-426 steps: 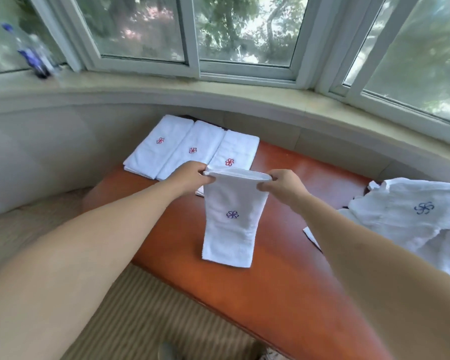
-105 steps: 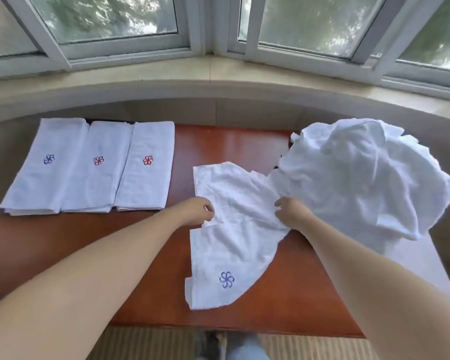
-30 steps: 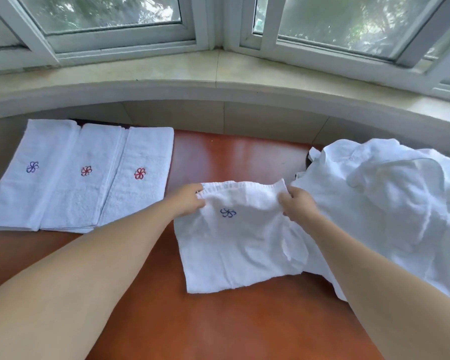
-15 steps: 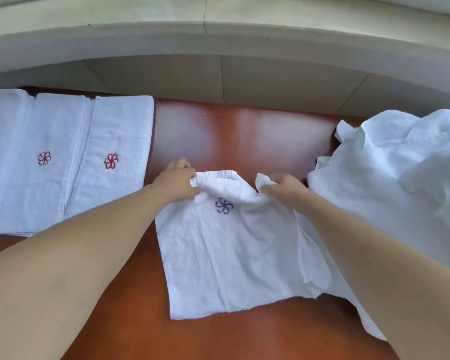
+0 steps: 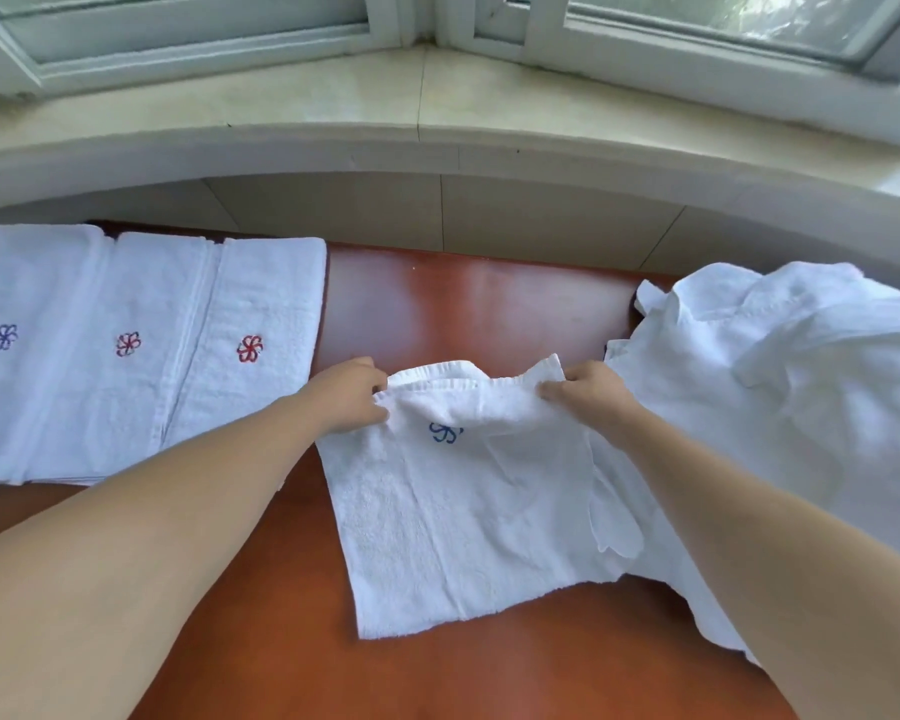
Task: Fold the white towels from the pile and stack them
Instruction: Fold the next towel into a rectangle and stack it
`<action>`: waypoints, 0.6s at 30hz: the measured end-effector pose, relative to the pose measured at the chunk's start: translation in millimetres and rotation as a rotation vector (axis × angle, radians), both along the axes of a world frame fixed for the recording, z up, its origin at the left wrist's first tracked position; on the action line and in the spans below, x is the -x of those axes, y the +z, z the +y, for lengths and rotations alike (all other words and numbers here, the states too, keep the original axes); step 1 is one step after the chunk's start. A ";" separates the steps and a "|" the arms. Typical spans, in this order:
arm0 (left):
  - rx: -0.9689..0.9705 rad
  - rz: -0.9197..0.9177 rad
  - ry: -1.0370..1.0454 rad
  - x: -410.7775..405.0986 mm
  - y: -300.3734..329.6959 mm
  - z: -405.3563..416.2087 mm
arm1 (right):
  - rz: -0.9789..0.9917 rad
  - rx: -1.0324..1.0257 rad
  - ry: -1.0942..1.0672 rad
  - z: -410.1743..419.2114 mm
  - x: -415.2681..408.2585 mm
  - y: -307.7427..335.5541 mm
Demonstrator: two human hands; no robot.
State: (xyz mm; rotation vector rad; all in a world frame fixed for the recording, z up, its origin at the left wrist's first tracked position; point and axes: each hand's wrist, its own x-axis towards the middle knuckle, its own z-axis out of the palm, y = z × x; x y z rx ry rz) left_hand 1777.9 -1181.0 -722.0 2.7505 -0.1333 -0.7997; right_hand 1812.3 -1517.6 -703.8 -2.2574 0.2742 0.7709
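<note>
White towel (image 5: 468,517) lay in the lower centre of the frame on the reddish-brown wooden table (image 5: 468,309), its near edge ragged and angled, its far edge lifted off the surface. Left hand (image 5: 346,402) pinched the far left corner, fingers curled round the hem; right hand (image 5: 588,394) pinched the far right corner the same way, a bit of hem sticking up above the thumb. Between the two hands the top edge sagged and bunched into a soft roll. A blue flower emblem (image 5: 445,432) sat just under that roll, partly covered by it (only the lower petals showed).

Loose towel pile (image 5: 801,387) filled the right side of the frame, crumpled, with the held towel's right edge overlapping or touching it; could not tell where one cloth ended and the next began under the right forearm.

Folded towels were at the left of the frame, three side by side and touching: leftmost folded towel (image 5: 32,345) with a blue emblem, middle folded towel (image 5: 141,350) with a red emblem, rightmost folded towel (image 5: 266,335) with a red emblem. More layers showed under their near edges, number unclear.

Beige stone window sill (image 5: 437,106) curved across the upper frame, white window frames (image 5: 417,18) above it.
</note>
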 end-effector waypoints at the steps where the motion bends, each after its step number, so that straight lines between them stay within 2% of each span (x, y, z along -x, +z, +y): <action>1: 0.003 -0.012 -0.014 5.4 11.7 3.1 | -0.025 -0.014 -0.049 -3.0 6.2 10.6; 3: 0.019 -0.045 -0.030 18.4 37.0 9.6 | -0.075 -0.067 -0.128 -8.7 20.8 34.8; 7: 0.066 -0.112 -0.071 45.6 90.7 15.3 | -0.192 -0.099 -0.127 -14.4 50.8 89.6; 11: 0.015 -0.182 -0.135 68.3 142.6 21.9 | -0.290 -0.114 -0.169 -15.0 79.2 145.3; 18: -0.037 -0.385 -0.088 94.0 219.2 52.5 | -0.463 -0.143 -0.204 -17.2 116.4 225.3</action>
